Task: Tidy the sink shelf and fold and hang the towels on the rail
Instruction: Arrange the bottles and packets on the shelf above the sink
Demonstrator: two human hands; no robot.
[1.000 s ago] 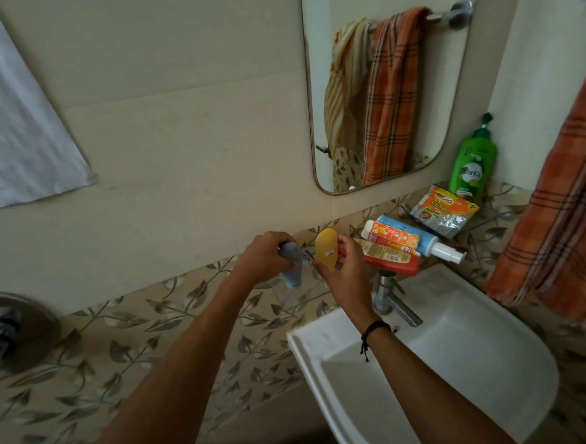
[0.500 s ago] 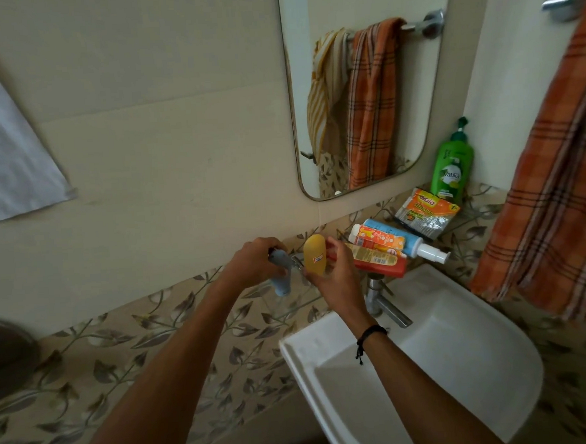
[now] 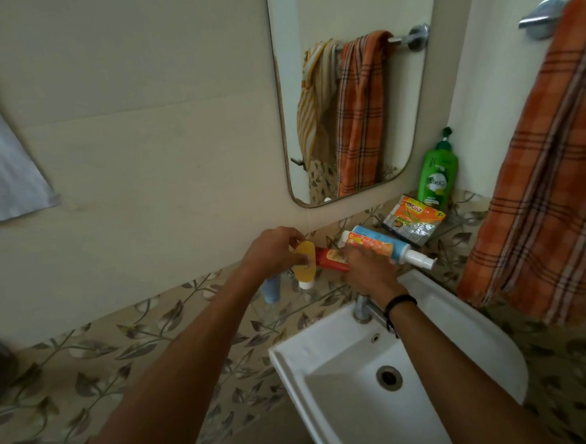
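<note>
My left hand [image 3: 273,254] holds a yellow tube [image 3: 303,264] upright with its white cap down, at the left end of the glass shelf [image 3: 323,290]. A pale blue tube [image 3: 271,288] shows just under that hand; whether the hand also holds it is unclear. My right hand [image 3: 366,268] grips the end of a red tube [image 3: 331,257] lying on the shelf. An orange plaid towel [image 3: 549,171] hangs bunched from the rail [image 3: 543,14] at the right.
Further along the shelf lie a blue and orange pump bottle [image 3: 375,246] and a sachet pack [image 3: 413,223]; a green bottle [image 3: 436,178] stands in the corner. Below are the tap [image 3: 362,307] and white sink [image 3: 327,357]. The mirror [image 3: 292,119] reflects two towels.
The yellow tube has passed from my right hand to my left hand. My right hand has moved right onto the red tube. The blue tube now sits lower under my left hand.
</note>
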